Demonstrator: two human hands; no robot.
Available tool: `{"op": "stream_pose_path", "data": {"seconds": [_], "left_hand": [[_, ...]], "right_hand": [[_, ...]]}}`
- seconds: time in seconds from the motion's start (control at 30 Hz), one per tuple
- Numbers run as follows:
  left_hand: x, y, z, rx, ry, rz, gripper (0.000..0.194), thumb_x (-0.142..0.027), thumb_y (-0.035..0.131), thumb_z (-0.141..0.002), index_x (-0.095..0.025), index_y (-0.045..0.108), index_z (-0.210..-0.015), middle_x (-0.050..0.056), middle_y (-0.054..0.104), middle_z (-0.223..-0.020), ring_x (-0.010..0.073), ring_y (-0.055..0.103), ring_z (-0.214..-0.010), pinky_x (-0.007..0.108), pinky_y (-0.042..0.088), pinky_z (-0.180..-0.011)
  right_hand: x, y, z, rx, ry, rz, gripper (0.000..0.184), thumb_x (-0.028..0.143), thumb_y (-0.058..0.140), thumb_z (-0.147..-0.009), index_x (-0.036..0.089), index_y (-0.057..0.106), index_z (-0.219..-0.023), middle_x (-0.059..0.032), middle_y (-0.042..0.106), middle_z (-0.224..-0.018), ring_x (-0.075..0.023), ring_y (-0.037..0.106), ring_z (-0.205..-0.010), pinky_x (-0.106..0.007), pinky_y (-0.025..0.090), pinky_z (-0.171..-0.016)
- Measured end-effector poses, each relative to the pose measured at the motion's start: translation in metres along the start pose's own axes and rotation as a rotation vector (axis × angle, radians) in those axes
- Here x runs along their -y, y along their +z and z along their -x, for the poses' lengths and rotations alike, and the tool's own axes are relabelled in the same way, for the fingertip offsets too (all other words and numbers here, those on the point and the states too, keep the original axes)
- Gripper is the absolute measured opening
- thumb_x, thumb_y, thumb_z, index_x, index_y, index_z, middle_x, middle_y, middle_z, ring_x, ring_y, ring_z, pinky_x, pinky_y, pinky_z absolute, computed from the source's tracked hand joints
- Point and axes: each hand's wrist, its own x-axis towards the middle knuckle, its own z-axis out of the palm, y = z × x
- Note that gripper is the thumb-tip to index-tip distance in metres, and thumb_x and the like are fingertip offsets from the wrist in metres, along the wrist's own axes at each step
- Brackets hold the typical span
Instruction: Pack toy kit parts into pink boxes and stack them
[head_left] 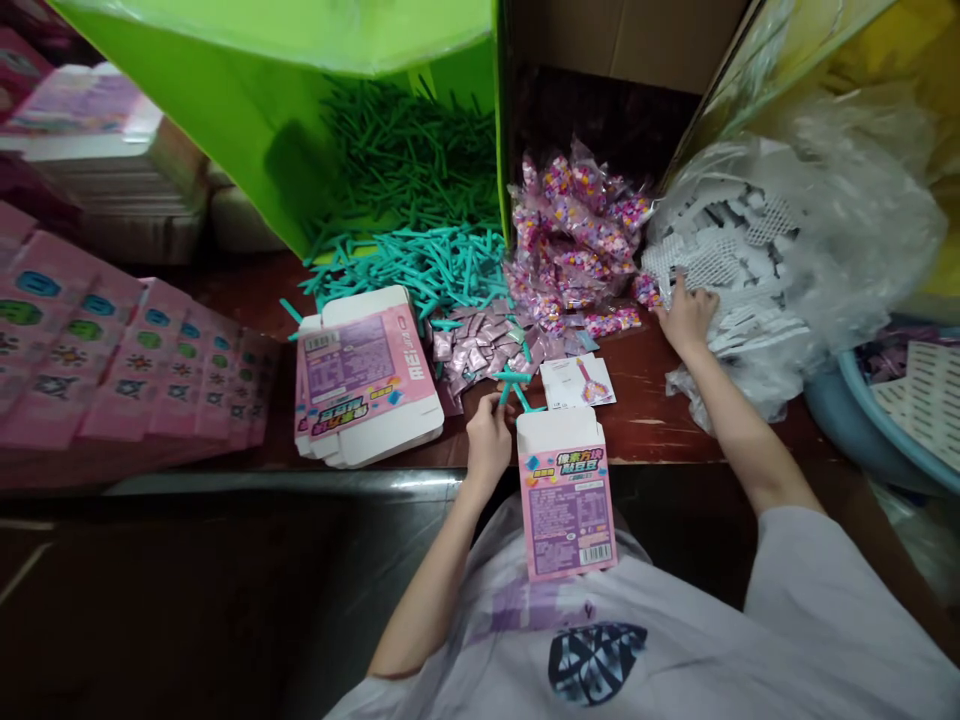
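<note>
My left hand is closed around a small teal T-shaped toy hammer near the table's front edge. A second teal stick stands by it, partly hidden behind the pink box. That box rests upright against my lap, its white flap raised. Just beyond lies a printed card with a pink picture. At the right, my right hand has its fingers apart at the near left edge of a pile of white perforated plastic pieces in a clear plastic bag. Nothing shows in its grip.
Teal hammers spill from a green bin. Small pink sachets and bags of colourful beads lie mid-table. Flat boxes are stacked left of centre. Filled-looking pink boxes stand at far left; a blue basin is at right.
</note>
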Motion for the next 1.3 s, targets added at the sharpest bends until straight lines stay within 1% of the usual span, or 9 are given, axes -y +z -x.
{"op": "stream_pose_path", "data": {"seconds": [0.17, 0.4, 0.57, 0.73, 0.87, 0.97, 1.07, 1.17, 1.3], "left_hand": [[0.009, 0.007, 0.009, -0.059, -0.035, 0.143, 0.016, -0.028, 0.046, -0.092, -0.018, 0.057, -0.096, 0.002, 0.066, -0.077, 0.0127, 0.062, -0.068, 0.023, 0.048, -0.067], [0.004, 0.012, 0.017, -0.142, -0.046, 0.229, 0.021, -0.031, 0.045, -0.094, -0.017, 0.057, -0.105, 0.005, 0.068, -0.086, 0.0141, 0.065, -0.076, 0.025, 0.051, -0.072], [-0.009, -0.022, 0.006, 0.121, 0.425, -0.165, 0.028, -0.015, 0.042, -0.092, -0.021, 0.066, -0.105, 0.007, 0.066, -0.098, 0.0181, 0.06, -0.092, 0.032, 0.048, -0.081], [-0.038, -0.043, -0.007, 0.508, 0.613, -0.608, 0.033, -0.004, 0.048, -0.082, -0.02, 0.071, -0.1, 0.01, 0.062, -0.096, 0.0223, 0.057, -0.087, 0.036, 0.044, -0.076], [-0.067, -0.034, -0.006, 0.777, 0.628, -0.539, 0.023, -0.009, 0.056, -0.078, -0.018, 0.07, -0.094, 0.009, 0.065, -0.096, 0.0228, 0.061, -0.09, 0.042, 0.044, -0.089], [-0.074, -0.03, 0.0, 0.581, 0.554, -0.245, 0.026, -0.022, 0.061, -0.081, -0.019, 0.063, -0.107, 0.008, 0.065, -0.108, 0.0246, 0.059, -0.109, 0.046, 0.036, -0.106], [-0.064, -0.028, 0.005, 0.346, 0.311, 0.1, 0.056, -0.037, 0.069, -0.076, -0.019, 0.049, -0.125, 0.012, 0.061, -0.118, 0.0234, 0.059, -0.108, 0.04, 0.046, -0.098], [-0.048, -0.02, 0.008, 0.252, 0.112, 0.29, 0.07, -0.04, 0.072, -0.075, -0.02, 0.04, -0.135, 0.012, 0.06, -0.121, 0.0191, 0.063, -0.099, 0.033, 0.052, -0.087], [-0.041, -0.01, 0.007, 0.222, 0.098, 0.33, 0.052, -0.037, 0.067, -0.081, -0.02, 0.053, -0.128, 0.009, 0.067, -0.113, 0.0183, 0.065, -0.099, 0.031, 0.052, -0.086]], "right_hand": [[-0.005, 0.006, -0.014, 0.049, 0.027, -0.033, 0.031, 0.029, 0.049, -0.086, 0.008, 0.063, -0.105, -0.0214, 0.066, -0.103, -0.0317, 0.051, -0.104, -0.048, 0.028, -0.095], [0.017, 0.009, -0.031, 0.081, 0.164, -0.169, 0.032, 0.03, 0.058, -0.081, 0.01, 0.061, -0.106, -0.0182, 0.067, -0.099, -0.032, 0.055, -0.102, -0.053, 0.031, -0.095], [0.035, -0.018, -0.007, -0.182, 0.142, -0.234, 0.033, 0.016, 0.045, -0.085, 0.013, 0.055, -0.116, -0.017, 0.063, -0.112, -0.03, 0.053, -0.112, -0.057, 0.024, -0.106], [0.034, -0.062, 0.046, -0.308, 0.084, -0.661, 0.04, 0.031, 0.053, -0.087, 0.017, 0.047, -0.124, -0.0136, 0.061, -0.116, -0.0265, 0.06, -0.108, -0.047, 0.048, -0.095], [0.048, -0.082, 0.086, 0.042, 0.029, -1.233, 0.051, 0.039, 0.072, -0.074, 0.023, 0.053, -0.118, -0.0073, 0.067, -0.102, -0.0222, 0.068, -0.087, -0.038, 0.059, -0.071], [0.064, -0.085, 0.104, 0.349, -0.062, -1.407, 0.044, 0.036, 0.081, -0.065, 0.022, 0.065, -0.103, -0.0052, 0.071, -0.097, -0.0212, 0.069, -0.085, -0.036, 0.059, -0.076], [0.076, -0.079, 0.111, 0.489, -0.148, -1.373, 0.041, 0.034, 0.085, -0.059, 0.021, 0.071, -0.095, -0.005, 0.074, -0.097, -0.0229, 0.069, -0.091, -0.039, 0.057, -0.086], [0.082, -0.071, 0.112, 0.547, -0.22, -1.283, 0.04, 0.033, 0.085, -0.059, 0.02, 0.074, -0.095, -0.0064, 0.074, -0.1, -0.0245, 0.069, -0.094, -0.04, 0.055, -0.088], [0.083, -0.066, 0.111, 0.751, -0.402, -1.141, 0.037, 0.032, 0.082, -0.063, 0.02, 0.075, -0.097, -0.006, 0.075, -0.097, -0.024, 0.07, -0.091, -0.038, 0.054, -0.085]]}}
